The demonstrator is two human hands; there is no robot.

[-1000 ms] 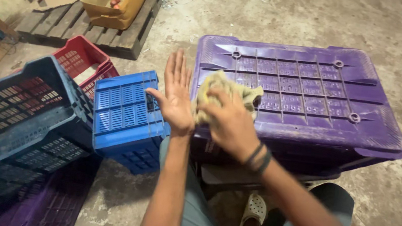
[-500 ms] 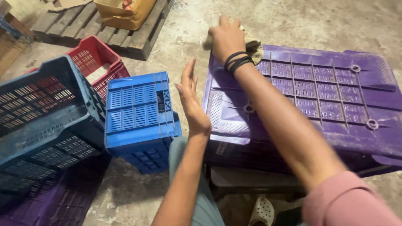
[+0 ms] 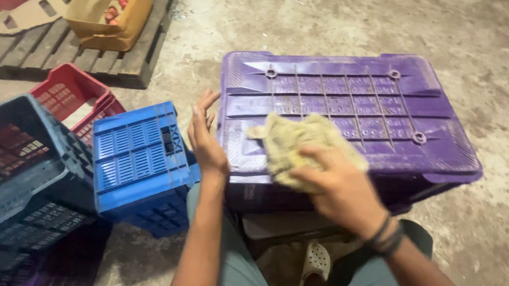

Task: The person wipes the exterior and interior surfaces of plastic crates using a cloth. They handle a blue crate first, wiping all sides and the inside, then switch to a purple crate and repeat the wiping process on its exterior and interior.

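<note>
Head view: the right hand [image 3: 340, 191] presses a crumpled yellow-green cloth [image 3: 295, 144] onto the near edge of the overturned purple plastic crate [image 3: 357, 109], while the left hand [image 3: 205, 138], fingers open and holding nothing, rests against that crate's left side.

Bare concrete floor [image 3: 341, 21]: wooden pallet [image 3: 146, 39] top left, red crate [image 3: 64, 87], blue crate [image 3: 135, 150], dark blue crate [image 3: 10, 163] at left.

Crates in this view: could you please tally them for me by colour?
Purple crate: 1, upturned, under the cloth in the right hand.
Blue crates: 2.
Red crate: 1.
Total: 4 clearly seen.
</note>
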